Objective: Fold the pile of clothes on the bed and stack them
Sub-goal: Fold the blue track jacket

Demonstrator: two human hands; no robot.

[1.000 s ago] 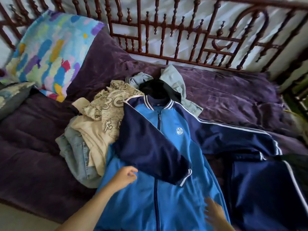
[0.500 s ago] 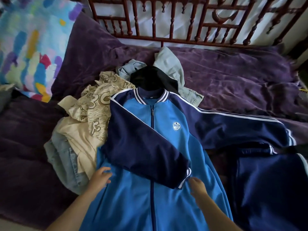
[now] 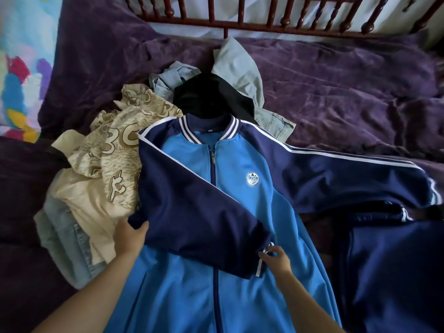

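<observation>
Left hand [image 3: 129,239] grips the folded sleeve [image 3: 199,212] at its bend, right hand [image 3: 276,260] pinches the cuff [image 3: 259,269]. The jacket [image 3: 240,296] lies flat and zipped on the bed [image 3: 336,80], its edge touching the unfolded pile [image 3: 120,152]. Looks like slippery fabric, so an uneven tug could skew the sleeve, or the left hand might snag the beige shirt [image 3: 81,200]. The other sleeve [image 3: 348,179] isn't folded yet.

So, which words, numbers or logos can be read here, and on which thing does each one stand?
"3C" or "30", I cannot tell which: big figures on the beige printed shirt.
Round white badge on the blue jacket: lettering too small to read.
Other shirt print: blurred, unreadable.
</observation>
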